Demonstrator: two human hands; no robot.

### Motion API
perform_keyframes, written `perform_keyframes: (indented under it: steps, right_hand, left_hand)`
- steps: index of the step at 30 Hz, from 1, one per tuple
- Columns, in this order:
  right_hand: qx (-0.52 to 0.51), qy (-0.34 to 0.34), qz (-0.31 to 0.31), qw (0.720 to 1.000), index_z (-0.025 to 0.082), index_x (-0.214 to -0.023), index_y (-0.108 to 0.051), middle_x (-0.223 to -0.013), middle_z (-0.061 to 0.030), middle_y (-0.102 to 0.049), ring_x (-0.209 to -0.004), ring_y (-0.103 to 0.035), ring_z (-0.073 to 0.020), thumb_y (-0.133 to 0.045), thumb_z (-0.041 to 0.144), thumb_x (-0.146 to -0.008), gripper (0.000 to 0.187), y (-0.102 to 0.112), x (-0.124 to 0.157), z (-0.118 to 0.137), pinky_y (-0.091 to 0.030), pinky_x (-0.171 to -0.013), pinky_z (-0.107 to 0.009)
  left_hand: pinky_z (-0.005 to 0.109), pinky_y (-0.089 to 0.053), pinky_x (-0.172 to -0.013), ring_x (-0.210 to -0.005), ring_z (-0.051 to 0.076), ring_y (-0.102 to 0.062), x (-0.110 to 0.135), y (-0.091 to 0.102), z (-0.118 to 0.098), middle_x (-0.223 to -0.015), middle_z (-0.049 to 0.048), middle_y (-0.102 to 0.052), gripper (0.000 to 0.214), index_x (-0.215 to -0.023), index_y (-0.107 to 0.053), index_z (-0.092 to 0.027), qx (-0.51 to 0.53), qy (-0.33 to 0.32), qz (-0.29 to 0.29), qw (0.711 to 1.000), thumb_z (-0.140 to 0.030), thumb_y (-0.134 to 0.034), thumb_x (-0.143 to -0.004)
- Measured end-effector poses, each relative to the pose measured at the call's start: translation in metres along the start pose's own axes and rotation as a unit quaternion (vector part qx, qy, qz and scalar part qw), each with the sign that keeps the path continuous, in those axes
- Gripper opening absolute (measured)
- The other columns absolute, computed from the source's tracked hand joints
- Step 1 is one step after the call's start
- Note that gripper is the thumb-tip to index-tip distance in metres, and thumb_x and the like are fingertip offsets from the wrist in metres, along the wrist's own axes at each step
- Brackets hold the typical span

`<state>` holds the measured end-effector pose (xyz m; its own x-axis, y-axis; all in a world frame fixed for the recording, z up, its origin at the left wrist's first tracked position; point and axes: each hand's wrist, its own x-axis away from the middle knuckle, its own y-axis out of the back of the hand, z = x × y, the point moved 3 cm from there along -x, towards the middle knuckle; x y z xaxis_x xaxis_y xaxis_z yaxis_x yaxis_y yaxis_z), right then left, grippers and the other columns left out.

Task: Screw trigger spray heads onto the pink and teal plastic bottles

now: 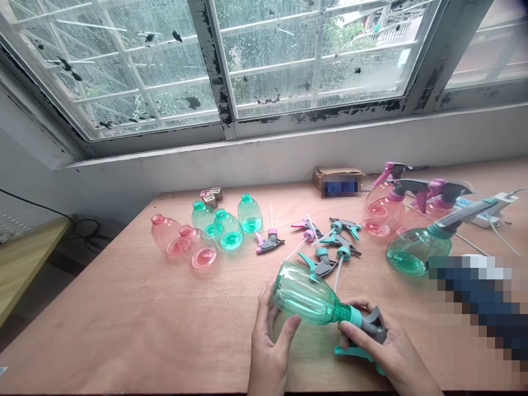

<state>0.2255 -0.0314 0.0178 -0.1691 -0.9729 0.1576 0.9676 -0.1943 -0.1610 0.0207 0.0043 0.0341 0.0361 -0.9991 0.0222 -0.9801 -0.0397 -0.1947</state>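
Observation:
A clear green spray bottle [305, 294] lies on its side in the air above the table's front, its neck pointing right. My left hand [272, 330] cups the bottle's base end, thumb along the near side. At the neck, my right hand [379, 341] grips the grey and teal spray head [371, 324], whose teal collar meets the bottle's neck. The teal trigger [355, 352] hangs below. Whether the collar is screwed tight, I cannot tell. Just behind the bottle lie several loose spray heads, among them a teal one [324, 264] and a pink one [270, 242].
Headless green bottles [229, 231] and pink bottles [200, 250] stand at the left back. Pink spray bottles [381, 217] and a green one [416, 253] with heads stand at the right, near a power strip [487, 212]. A cardboard box [340, 181] sits by the wall.

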Motion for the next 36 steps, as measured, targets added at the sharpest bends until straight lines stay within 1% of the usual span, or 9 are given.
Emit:
perform_keyframes:
  steps: [6, 9, 12, 14, 18, 23, 27, 31, 36]
  right_hand:
    - [0.034, 0.016, -0.017, 0.999, 0.019, -0.104, -0.070, -0.070, -0.0005, -0.073, -0.065, -0.072, -0.0220, -0.084, 0.051, -0.082, 0.040, -0.0002, 0.0008, -0.0010, -0.064, -0.066, -0.033]
    - [0.060, 0.034, -0.004, 0.998, 0.019, -0.098, -0.075, -0.075, -0.0010, -0.073, -0.066, -0.071, -0.0212, -0.085, 0.048, -0.081, 0.035, -0.0021, 0.0022, 0.0002, -0.063, -0.065, -0.031]
    - [0.059, 0.035, 0.003, 0.998, 0.020, -0.098, -0.076, -0.077, -0.0008, -0.074, -0.066, -0.071, -0.0202, -0.086, 0.047, -0.080, 0.034, -0.0017, 0.0026, 0.0007, -0.063, -0.066, -0.031]
    - [0.043, 0.020, 0.006, 0.999, 0.020, -0.101, -0.075, -0.075, -0.0005, -0.074, -0.066, -0.071, -0.0207, -0.085, 0.049, -0.081, 0.037, -0.0005, 0.0021, 0.0002, -0.062, -0.067, -0.032]
    - [0.010, -0.002, 0.001, 1.000, 0.020, -0.107, -0.071, -0.066, -0.0005, -0.074, -0.068, -0.070, -0.0221, -0.083, 0.055, -0.083, 0.044, 0.0021, 0.0008, -0.0006, -0.061, -0.070, -0.033]
    - [-0.008, -0.001, -0.006, 1.000, 0.022, -0.106, -0.068, -0.067, 0.0004, -0.074, -0.067, -0.070, -0.0217, -0.084, 0.055, -0.083, 0.044, 0.0019, 0.0009, -0.0010, -0.062, -0.068, -0.033]
    - [0.008, 0.012, -0.022, 1.000, 0.024, -0.108, -0.072, -0.074, 0.0017, -0.075, -0.071, -0.072, -0.0197, -0.088, 0.053, -0.080, 0.043, 0.0004, 0.0028, 0.0000, -0.063, -0.070, -0.027]
    - [0.002, 0.020, -0.040, 0.999, 0.024, -0.106, -0.074, -0.086, 0.0003, -0.078, -0.073, -0.074, -0.0192, -0.090, 0.052, -0.077, 0.044, -0.0004, 0.0035, 0.0004, -0.064, -0.071, -0.026]
    - [0.004, 0.011, -0.032, 0.999, 0.023, -0.108, -0.070, -0.072, 0.0011, -0.075, -0.069, -0.073, -0.0197, -0.087, 0.053, -0.080, 0.045, -0.0004, 0.0026, -0.0006, -0.065, -0.069, -0.027]
  left_hand:
    - [0.048, -0.040, -0.121, -0.144, 0.034, -0.053, 0.0057, -0.0018, -0.0038, -0.154, 0.0141, -0.057, 0.067, -0.144, -0.051, -0.025, 0.005, 0.003, 0.011, 1.000, -0.049, -0.079, -0.088]
    - [0.050, -0.042, -0.119, -0.141, 0.037, -0.055, 0.0065, 0.0001, -0.0024, -0.146, 0.0157, -0.061, 0.074, -0.137, -0.053, -0.024, 0.019, 0.006, -0.014, 1.000, -0.053, -0.086, -0.078]
    - [0.050, -0.044, -0.117, -0.137, 0.038, -0.058, 0.0045, 0.0017, -0.0009, -0.132, 0.0139, -0.068, 0.077, -0.130, -0.056, -0.023, 0.003, 0.012, -0.040, 0.999, -0.048, -0.094, -0.068]
    - [0.049, -0.043, -0.118, -0.138, 0.037, -0.057, 0.0025, 0.0013, -0.0006, -0.136, 0.0132, -0.066, 0.076, -0.128, -0.058, -0.024, -0.003, 0.009, -0.042, 0.999, -0.044, -0.097, -0.065]
    - [0.047, -0.042, -0.121, -0.145, 0.034, -0.051, 0.0000, -0.0006, -0.0018, -0.157, 0.0107, -0.053, 0.072, -0.131, -0.062, -0.028, -0.009, -0.012, -0.033, 0.999, -0.036, -0.095, -0.068]
    - [0.050, -0.038, -0.122, -0.139, 0.034, -0.057, 0.0022, -0.0012, -0.0045, -0.142, 0.0106, -0.067, 0.071, -0.136, -0.060, -0.026, -0.040, -0.002, -0.008, 0.999, -0.042, -0.092, -0.074]
    - [0.049, -0.040, -0.120, -0.141, 0.037, -0.054, 0.0060, 0.0001, -0.0057, -0.141, 0.0132, -0.065, 0.079, -0.136, -0.057, -0.024, -0.022, -0.005, -0.013, 1.000, -0.054, -0.091, -0.072]
    - [0.051, -0.039, -0.119, -0.139, 0.038, -0.055, 0.0072, -0.0004, -0.0056, -0.140, 0.0151, -0.065, 0.076, -0.135, -0.054, -0.022, -0.026, 0.012, -0.033, 0.999, -0.053, -0.088, -0.076]
    - [0.051, -0.037, -0.121, -0.143, 0.037, -0.053, 0.0045, -0.0039, -0.0100, -0.148, 0.0146, -0.062, 0.072, -0.142, -0.054, -0.022, -0.037, 0.014, 0.002, 0.999, -0.050, -0.083, -0.083]
